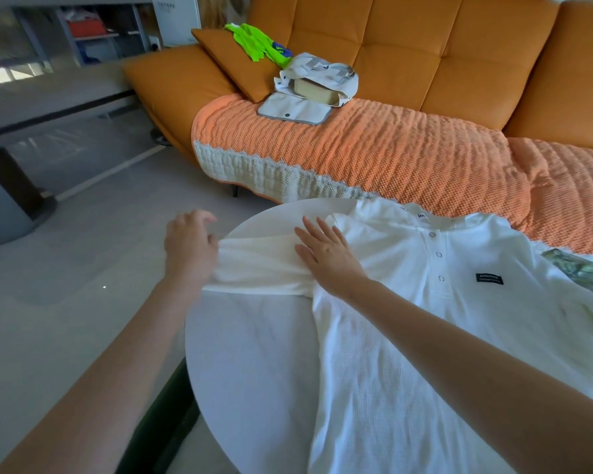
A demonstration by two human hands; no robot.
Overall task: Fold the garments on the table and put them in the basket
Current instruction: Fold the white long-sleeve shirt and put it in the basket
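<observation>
A white polo shirt [425, 319] with three buttons and a small dark chest label lies face up on the round white table [247, 354]. One short sleeve [257, 265] stretches out to the left over the table's edge. My left hand [189, 248] grips the end of that sleeve at the table rim. My right hand [326, 254] lies flat with straight fingers on the shirt's shoulder where the sleeve starts. No basket is in view.
A green patterned garment [582, 271] peeks out at the shirt's right side. Behind the table stands an orange sofa [425, 63] with an orange textured cover, a beige bag [319, 80] and neon green clothes [257, 42]. Pale floor lies to the left.
</observation>
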